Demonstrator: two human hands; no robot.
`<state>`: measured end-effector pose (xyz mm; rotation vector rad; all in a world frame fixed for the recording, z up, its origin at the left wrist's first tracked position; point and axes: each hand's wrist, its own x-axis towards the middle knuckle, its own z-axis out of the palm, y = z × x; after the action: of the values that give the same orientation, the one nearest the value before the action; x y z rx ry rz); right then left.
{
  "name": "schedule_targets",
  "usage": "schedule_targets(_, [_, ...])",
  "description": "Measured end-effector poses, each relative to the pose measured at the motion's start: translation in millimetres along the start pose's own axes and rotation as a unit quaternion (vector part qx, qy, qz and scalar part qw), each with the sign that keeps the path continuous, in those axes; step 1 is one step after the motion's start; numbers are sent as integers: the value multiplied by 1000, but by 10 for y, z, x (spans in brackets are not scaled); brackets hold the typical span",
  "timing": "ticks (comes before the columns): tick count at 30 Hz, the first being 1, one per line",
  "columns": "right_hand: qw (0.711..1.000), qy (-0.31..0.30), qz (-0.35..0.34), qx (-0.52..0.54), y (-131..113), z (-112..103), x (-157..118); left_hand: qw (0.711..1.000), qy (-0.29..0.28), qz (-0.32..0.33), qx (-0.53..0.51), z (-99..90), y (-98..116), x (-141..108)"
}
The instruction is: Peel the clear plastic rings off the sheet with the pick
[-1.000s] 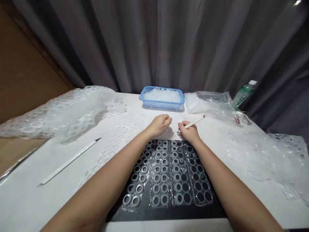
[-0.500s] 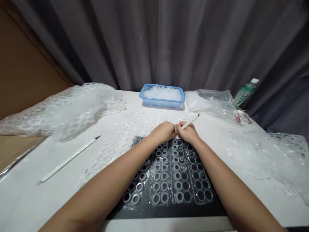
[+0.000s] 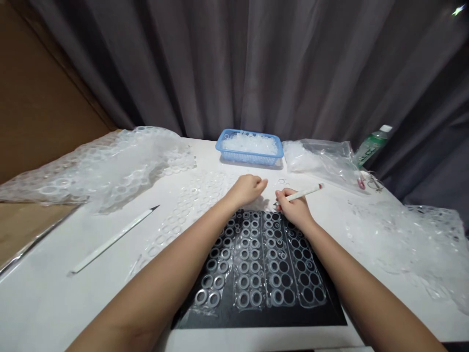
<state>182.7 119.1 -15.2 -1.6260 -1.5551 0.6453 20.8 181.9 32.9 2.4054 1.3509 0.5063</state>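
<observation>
My right hand [image 3: 297, 211] grips a white pen-like tool [image 3: 304, 192] with a dark pointed tip, angled down beyond the far edge of a black board [image 3: 220, 320]. Left of it, my left hand [image 3: 249, 189] is raised slightly, fingers curled; anything in them is hidden. On the board lie several clear plastic strips [image 3: 249, 266] with rows of round rings, some with smaller rings inside. A similar white tool [image 3: 113, 239] with a black pointed tip lies on the table to the left. Clear ring sheets [image 3: 176, 220] are spread behind my left forearm.
A blue basket [image 3: 251, 157] of small clear pieces stands at the back, beside a clear plastic bag [image 3: 322, 156]. Behind the bag leans a green bottle [image 3: 372, 145]. Scissors [image 3: 373, 182] lie nearby. Plastic sheets pile up left [image 3: 110, 166] and right [image 3: 414, 249].
My hands have parted: the left has lifted a little away from the board's far edge, and the right has shifted right with the tool tilted flatter. The view has shifted slightly.
</observation>
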Motion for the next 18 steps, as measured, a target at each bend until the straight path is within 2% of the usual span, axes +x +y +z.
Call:
schedule_targets(3, [997,39,46,46,12,14,-131,999,-40,31,8,55,50,-54])
schedule_targets(5, [995,37,66,67,27,41,-184,995,-79,54,13,95,75,-91])
schedule_targets(9, [995,22,54,80,28,83,-203,985,-151,82,31,120,112,-144])
schedule_targets(14, [999,11,30,41,-14,82,-181,983,-162,84,37,77,164,-159])
schedule_targets(18, [1000,-4,9,-1,-53,66,-180,980,-178,91,21,111,185,-164])
